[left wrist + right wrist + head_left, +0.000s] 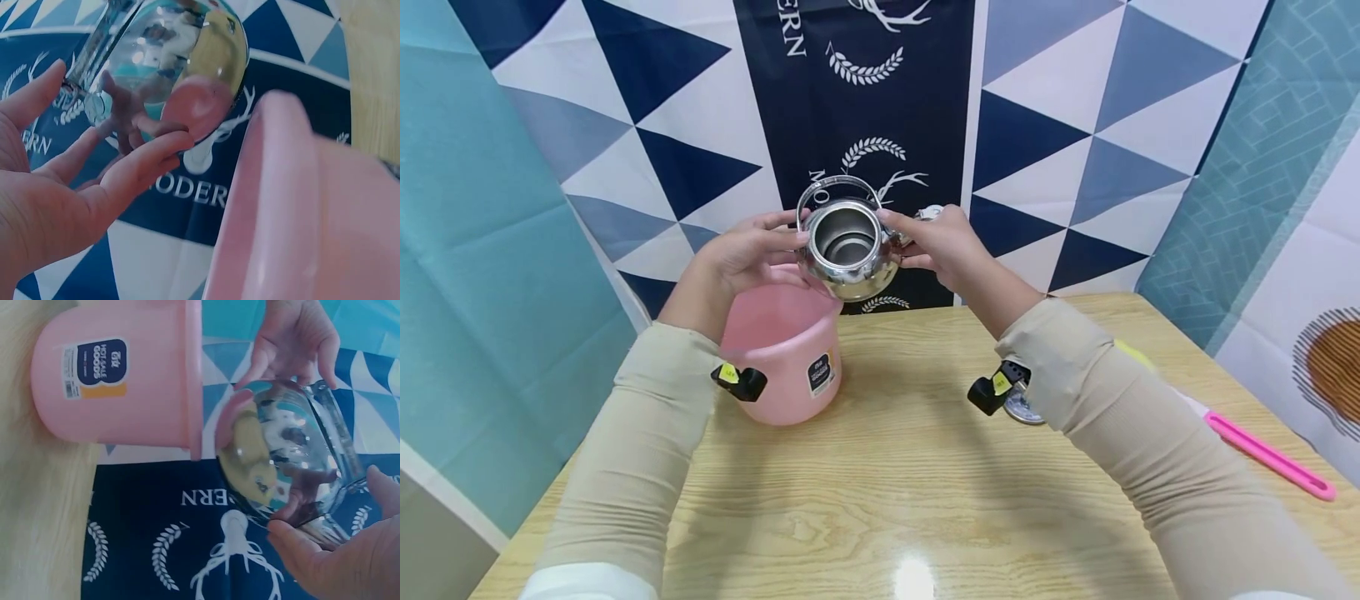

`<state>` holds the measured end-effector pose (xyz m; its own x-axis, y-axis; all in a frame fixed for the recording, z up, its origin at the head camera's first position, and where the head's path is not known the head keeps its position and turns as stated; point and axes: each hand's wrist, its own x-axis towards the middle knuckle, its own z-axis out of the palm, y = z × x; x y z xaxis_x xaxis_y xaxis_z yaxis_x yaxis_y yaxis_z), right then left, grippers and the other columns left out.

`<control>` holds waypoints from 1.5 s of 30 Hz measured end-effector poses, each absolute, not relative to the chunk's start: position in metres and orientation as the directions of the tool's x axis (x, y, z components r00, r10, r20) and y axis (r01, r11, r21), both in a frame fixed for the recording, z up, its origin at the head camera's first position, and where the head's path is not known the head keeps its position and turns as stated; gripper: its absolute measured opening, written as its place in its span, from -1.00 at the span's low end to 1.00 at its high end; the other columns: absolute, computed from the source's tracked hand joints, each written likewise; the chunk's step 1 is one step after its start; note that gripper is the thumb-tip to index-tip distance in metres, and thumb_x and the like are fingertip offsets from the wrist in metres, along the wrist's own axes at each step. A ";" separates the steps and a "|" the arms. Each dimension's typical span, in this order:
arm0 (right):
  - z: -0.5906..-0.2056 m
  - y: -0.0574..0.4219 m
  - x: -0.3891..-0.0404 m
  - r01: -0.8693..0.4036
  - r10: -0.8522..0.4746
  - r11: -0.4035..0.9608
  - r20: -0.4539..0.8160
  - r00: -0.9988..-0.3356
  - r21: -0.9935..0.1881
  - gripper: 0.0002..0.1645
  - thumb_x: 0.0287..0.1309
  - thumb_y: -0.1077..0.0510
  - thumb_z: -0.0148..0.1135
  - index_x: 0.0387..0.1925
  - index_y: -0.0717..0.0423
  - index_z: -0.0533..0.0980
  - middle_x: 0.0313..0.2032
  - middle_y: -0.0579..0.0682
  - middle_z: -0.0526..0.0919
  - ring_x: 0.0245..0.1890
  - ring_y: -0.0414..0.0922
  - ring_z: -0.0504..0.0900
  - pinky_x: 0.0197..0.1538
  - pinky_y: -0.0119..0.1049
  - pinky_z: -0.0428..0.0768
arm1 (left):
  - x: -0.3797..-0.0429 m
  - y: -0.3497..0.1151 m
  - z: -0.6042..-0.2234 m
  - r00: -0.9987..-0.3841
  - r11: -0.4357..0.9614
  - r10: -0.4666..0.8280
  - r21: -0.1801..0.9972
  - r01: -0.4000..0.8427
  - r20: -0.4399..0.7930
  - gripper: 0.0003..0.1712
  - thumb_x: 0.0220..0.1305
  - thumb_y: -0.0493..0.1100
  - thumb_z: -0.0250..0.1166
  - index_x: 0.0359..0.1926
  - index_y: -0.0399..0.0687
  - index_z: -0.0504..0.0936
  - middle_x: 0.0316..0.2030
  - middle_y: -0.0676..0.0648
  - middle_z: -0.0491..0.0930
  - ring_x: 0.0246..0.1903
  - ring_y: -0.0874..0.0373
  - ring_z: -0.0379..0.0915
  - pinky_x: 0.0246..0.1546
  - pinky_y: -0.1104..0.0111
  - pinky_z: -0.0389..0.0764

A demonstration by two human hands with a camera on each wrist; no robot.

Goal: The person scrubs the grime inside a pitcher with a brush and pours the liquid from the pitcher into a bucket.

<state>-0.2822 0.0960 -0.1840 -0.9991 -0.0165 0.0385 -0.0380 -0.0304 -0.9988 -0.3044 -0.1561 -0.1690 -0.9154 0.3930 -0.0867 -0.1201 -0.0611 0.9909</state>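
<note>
A shiny metal kettle (847,250) is held up between both hands, its lidless round mouth facing me and its loop handle (838,180) raised. My left hand (752,250) holds the kettle's left side, fingers spread along the body. My right hand (943,242) grips the opposite side by the spout, with the thumb near the mouth's rim. In the right wrist view the kettle's polished body (281,450) sits between the two hands. A pink bucket (786,375) stands on the table just below the left hand; the kettle is above its right rim, apart from it.
On the wooden table (865,500), a round metal lid (1024,408) lies partly hidden behind the right wrist. A brush with a pink handle (1270,454) lies at the right, partly behind the sleeve. Patterned cloth (1037,150) hangs along the table's back.
</note>
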 end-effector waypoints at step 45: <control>-0.228 0.032 -0.301 -0.449 0.029 0.020 0.449 -0.893 -0.893 -0.11 -0.12 0.21 0.58 0.20 0.28 0.26 -0.09 0.10 0.55 -0.13 -0.11 0.60 -0.05 -0.39 0.62 | -0.320 -0.227 -0.197 -0.918 0.082 0.384 0.987 0.140 0.099 -0.06 0.10 -0.62 0.23 0.44 -0.04 0.11 0.19 -0.24 0.43 0.03 0.07 0.52 -0.11 0.27 0.67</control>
<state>-0.3013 0.0318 -0.2280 -0.8930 0.0293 0.4491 -0.4487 0.0199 -0.8935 -0.3198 -0.2273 -0.1968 -0.9183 0.3835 0.0986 0.1404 0.0824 0.9867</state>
